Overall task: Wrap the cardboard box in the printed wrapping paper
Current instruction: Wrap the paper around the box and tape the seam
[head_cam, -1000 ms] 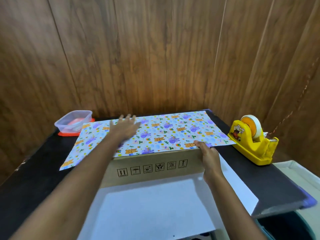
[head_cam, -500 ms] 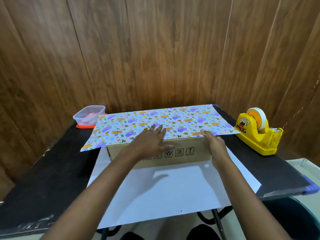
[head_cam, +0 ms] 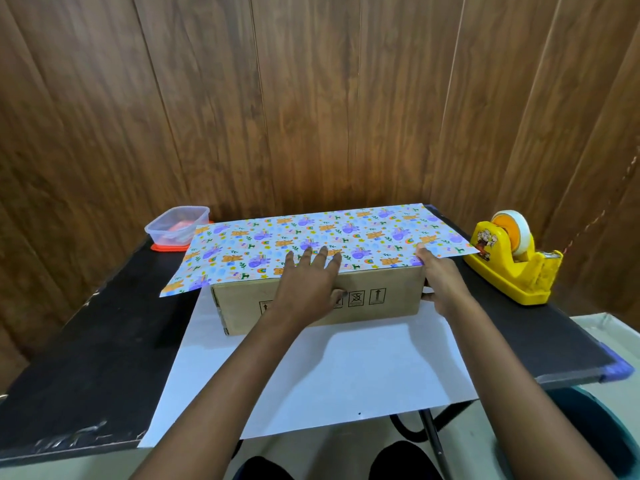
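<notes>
Printed wrapping paper (head_cam: pixel 346 233) covers the top of the cardboard box (head_cam: pixel 384 308), mid-counter (head_cam: pixel 104 341), overhanging left. Left hand (head_cam: pixel 308 289) lies flat, fingers straight, pressing its near edge. Right hand (head_cam: pixel 441 284) grips the box's right near corner. Recommend squaring the edge, then creasing firmly.

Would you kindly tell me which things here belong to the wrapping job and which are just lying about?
In the job: cardboard box; printed wrapping paper; left hand pressing it; right hand gripping the box's end; probably the tape dispenser.
Lying about: plastic container; dark bin.
</notes>
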